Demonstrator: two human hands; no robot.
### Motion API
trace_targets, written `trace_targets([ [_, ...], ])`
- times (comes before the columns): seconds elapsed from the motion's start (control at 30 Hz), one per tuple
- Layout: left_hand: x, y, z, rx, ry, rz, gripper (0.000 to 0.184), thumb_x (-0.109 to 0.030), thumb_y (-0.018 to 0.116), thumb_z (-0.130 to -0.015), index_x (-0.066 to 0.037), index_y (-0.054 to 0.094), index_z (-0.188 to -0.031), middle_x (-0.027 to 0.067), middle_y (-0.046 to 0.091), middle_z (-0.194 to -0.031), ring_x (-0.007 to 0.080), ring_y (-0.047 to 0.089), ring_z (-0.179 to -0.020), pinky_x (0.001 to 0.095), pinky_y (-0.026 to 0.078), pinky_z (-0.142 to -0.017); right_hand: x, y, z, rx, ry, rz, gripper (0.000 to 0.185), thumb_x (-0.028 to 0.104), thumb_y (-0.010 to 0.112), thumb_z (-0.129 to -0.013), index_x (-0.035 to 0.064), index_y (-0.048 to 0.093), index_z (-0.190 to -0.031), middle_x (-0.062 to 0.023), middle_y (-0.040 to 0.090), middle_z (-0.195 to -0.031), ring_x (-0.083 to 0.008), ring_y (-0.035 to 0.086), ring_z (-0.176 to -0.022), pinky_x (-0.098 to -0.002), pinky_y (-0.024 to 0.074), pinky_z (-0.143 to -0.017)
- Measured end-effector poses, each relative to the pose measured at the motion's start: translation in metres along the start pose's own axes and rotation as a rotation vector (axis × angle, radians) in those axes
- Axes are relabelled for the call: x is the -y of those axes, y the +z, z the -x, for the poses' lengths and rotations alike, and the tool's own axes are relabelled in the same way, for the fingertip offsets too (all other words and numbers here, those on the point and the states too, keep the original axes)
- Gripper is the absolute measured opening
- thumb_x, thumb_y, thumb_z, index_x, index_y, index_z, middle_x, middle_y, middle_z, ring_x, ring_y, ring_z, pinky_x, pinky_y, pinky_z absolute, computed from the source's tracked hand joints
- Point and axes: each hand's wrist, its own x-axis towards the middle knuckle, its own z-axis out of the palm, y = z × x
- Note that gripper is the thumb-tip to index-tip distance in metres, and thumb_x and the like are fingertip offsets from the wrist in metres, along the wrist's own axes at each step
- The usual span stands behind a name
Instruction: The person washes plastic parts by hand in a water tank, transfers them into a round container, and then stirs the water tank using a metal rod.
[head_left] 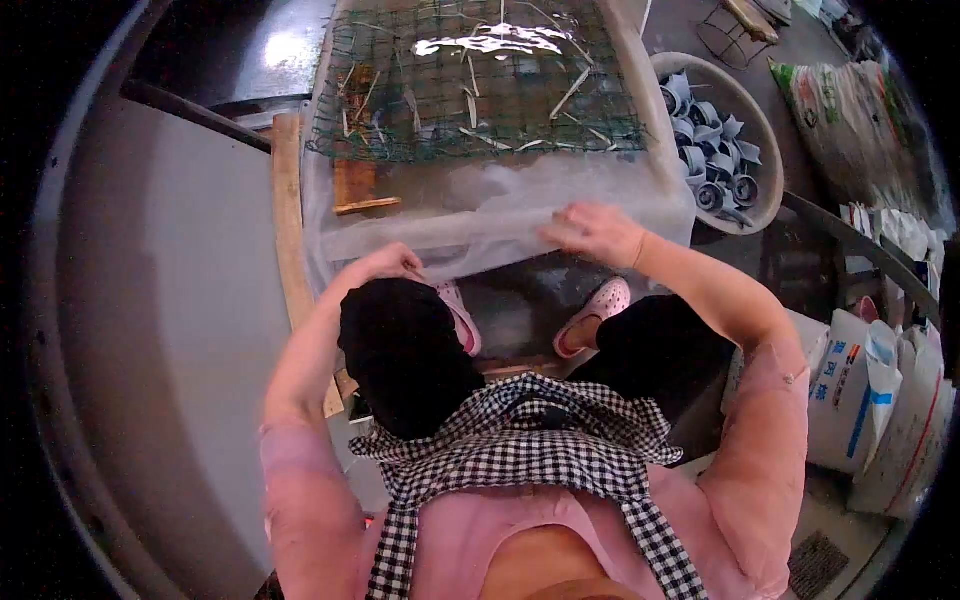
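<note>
A trough lined with a clear plastic sheet (468, 233) stands in front of me, with water glinting at its far side. Across its far part lies a green net (540, 125) with several pale strips on it. My left hand (392, 262) is at the sheet's near edge, its fingers bent together and seeming to pinch the plastic. Above the right part of that edge is my right hand (597, 232), blurred by motion; whether it grips the sheet does not show. A brown wooden piece (354, 186) lies toward the trough's left side.
A round tub (770, 170) of grey plastic parts stands right of the trough. Farther right are a large printed sack (850, 130) and white printed bags (842, 390). A wooden board (288, 215) runs along the left side. My feet wear pink clogs (605, 305).
</note>
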Motion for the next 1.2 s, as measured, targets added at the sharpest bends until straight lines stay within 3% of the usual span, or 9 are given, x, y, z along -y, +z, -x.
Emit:
trace_targets([
  [0.07,0.022,0.024,-0.031,0.088,0.035,-0.005,0.017,-0.015,0.065,-0.072,-0.001,0.063,-0.081,0.0046,0.061,-0.066,0.0126,0.056,-0.065,0.0293,0.044,-0.06,-0.007,0.003,0.004,-0.021,0.213,0.123,0.045,0.015,0.055,-0.075,0.0125,0.044,-0.119,-0.0094,0.05,-0.106,-0.0248,0.052,-0.099,-0.0371,0.0469,-0.081],
  [0.13,0.018,0.029,-0.042,0.176,0.072,-0.013,0.017,-0.016,0.065,-0.072,-0.001,0.063,-0.082,0.005,0.062,-0.068,0.0126,0.057,-0.067,0.0292,0.045,-0.062,-0.02,0.019,0.009,0.694,0.616,-0.107,0.056,0.025,0.068,-0.066,0.015,0.052,-0.118,-0.009,0.051,-0.113,-0.0279,0.052,-0.1,-0.039,0.0456,-0.082],
  [0.23,-0.001,0.029,-0.032,-0.003,0.146,-0.187,0.017,-0.015,0.064,-0.073,-0.002,0.063,-0.084,0.0066,0.063,-0.071,0.0131,0.057,-0.069,0.0287,0.045,-0.064,-0.014,0.053,0.029,1.129,0.484,-0.21,0.052,0.028,0.066,-0.069,0.0139,0.052,-0.118,-0.0089,0.054,-0.115,-0.0285,0.052,-0.103,-0.0382,0.0445,-0.085],
  [0.37,0.004,0.032,-0.026,-0.11,0.195,-0.089,0.018,-0.015,0.064,-0.075,-0.001,0.062,-0.086,0.0071,0.063,-0.072,0.0136,0.057,-0.069,0.028,0.045,-0.064,-0.023,0.08,0.053,0.982,0.276,-0.292,0.046,0.031,0.064,-0.072,0.0113,0.055,-0.112,-0.0088,0.059,-0.108,-0.0283,0.055,-0.099,-0.0376,0.0462,-0.081],
  [0.43,0.002,0.035,-0.021,-0.161,0.225,-0.028,0.019,-0.015,0.064,-0.075,0.0,0.061,-0.086,0.0073,0.063,-0.073,0.0138,0.057,-0.069,0.0276,0.045,-0.064,-0.039,0.048,0.018,1.29,0.694,-1.059,0.047,0.033,0.065,-0.073,0.009,0.055,-0.112,-0.0115,0.06,-0.104,-0.0294,0.058,-0.095,-0.0373,0.0463,-0.081],
  [0.5,0.001,0.034,-0.012,-0.212,0.244,0.055,0.019,-0.015,0.064,-0.076,0.0,0.061,-0.087,0.0075,0.063,-0.073,0.014,0.057,-0.069,0.0273,0.045,-0.064,-0.068,0.024,0.007,0.98,0.897,-1.475,0.044,0.029,0.068,-0.071,0.0068,0.056,-0.107,-0.0133,0.062,-0.098,-0.0268,0.058,-0.097,-0.0408,0.0456,-0.08],
  [0.7,-0.003,0.018,0.01,-0.371,0.271,0.333,0.021,-0.014,0.064,-0.078,0.002,0.059,-0.089,0.0082,0.063,-0.075,0.0147,0.057,-0.07,0.0262,0.045,-0.065,-0.072,0.046,0.08,0.424,0.531,0.056,0.033,0.018,0.064,-0.073,0.0014,0.055,-0.1,-0.0202,0.06,-0.079,-0.0342,0.06,-0.08,-0.0386,0.0486,-0.07],
  [1.07,-0.041,-0.039,-0.018,-0.406,-0.204,-0.069,0.019,-0.02,0.065,-0.075,-0.003,0.061,-0.081,0.0086,0.059,-0.067,0.0211,0.059,-0.064,0.0332,0.044,-0.055,-0.08,-0.028,0.075,0.812,0.771,-1.028,0.044,0.02,0.066,-0.07,0.0052,0.057,-0.11,-0.0164,0.058,-0.107,-0.0305,0.053,-0.101,-0.0353,0.0396,-0.087],
  [1.2,-0.026,-0.074,-0.044,-0.948,-0.2,-0.791,0.036,-0.028,0.063,-0.077,-0.005,0.053,-0.102,0.0152,0.054,-0.095,0.0262,0.053,-0.093,0.0378,0.043,-0.074,-0.111,-0.002,0.042,0.475,0.762,0.085,0.058,0.02,0.06,-0.074,0.0098,0.039,-0.128,-0.0138,0.046,-0.125,-0.0311,0.051,-0.103,-0.0395,0.0396,-0.087],
])
